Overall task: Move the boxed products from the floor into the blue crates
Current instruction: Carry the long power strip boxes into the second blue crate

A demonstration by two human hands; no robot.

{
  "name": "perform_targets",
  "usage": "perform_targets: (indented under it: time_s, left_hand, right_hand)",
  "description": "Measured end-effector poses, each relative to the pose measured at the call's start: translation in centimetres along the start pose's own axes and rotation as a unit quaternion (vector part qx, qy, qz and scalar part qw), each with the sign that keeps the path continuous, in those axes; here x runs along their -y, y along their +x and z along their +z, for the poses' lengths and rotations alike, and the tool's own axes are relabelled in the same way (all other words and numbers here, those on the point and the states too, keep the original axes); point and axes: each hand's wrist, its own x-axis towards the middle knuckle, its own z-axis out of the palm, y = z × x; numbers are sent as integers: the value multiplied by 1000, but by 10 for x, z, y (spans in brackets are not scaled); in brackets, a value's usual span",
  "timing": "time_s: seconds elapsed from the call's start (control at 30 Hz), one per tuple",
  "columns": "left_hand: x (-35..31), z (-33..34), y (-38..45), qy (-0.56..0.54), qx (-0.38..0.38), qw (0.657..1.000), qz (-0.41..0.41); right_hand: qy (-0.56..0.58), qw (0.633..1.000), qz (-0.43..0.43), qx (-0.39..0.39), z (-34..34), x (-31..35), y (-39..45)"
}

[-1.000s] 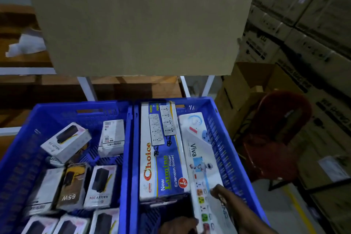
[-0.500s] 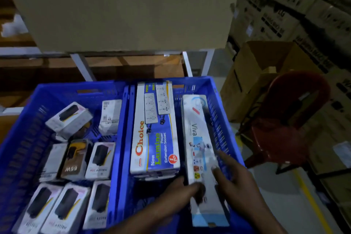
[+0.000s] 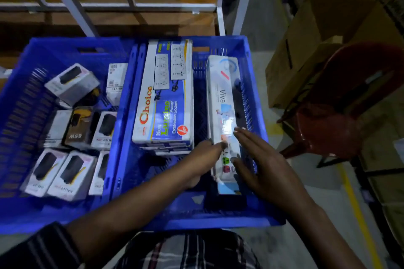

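The long white Viva box (image 3: 222, 116) lies lengthwise along the right wall of the right blue crate (image 3: 258, 223), apparently to pack beside the Choice box (image 3: 162, 102), the left hand (image 3: 202, 155) pinching its near-left edge and the right hand (image 3: 260, 159) flat, fingers straight, steadying it.

the two blue crates (image 3: 260, 98) look like moulded plastic with slotted, ribbed walls and a dull sheen. the long viva box (image 3: 222, 98) is glossy printed card, catching a bright glare near the fingers (image 3: 244, 135). the choice box (image 3: 162, 102) is printed card too, smoother and less shiny. the small boxes (image 3: 72, 82) on the left look matt. the brown cartons (image 3: 310, 35) at far right are rough plain cardboard. the red chair (image 3: 341, 102) looks like smooth plastic.
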Motion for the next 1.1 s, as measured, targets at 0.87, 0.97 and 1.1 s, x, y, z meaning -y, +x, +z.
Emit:
perform_targets:
  time_s: [0.87,0.97,1.1]
  left_hand:
    - [1,11,-30,-110,-80,987,81]
    - [-2,17,-40,-117,-116,980,108]
    - [-7,17,-59,-162,-123,970,135]
  right_hand:
    - [75,993,84,43,-9,29,4]
    - [149,975,164,2,-6,44,8]
    - [197,960,199,28,0,53,9]
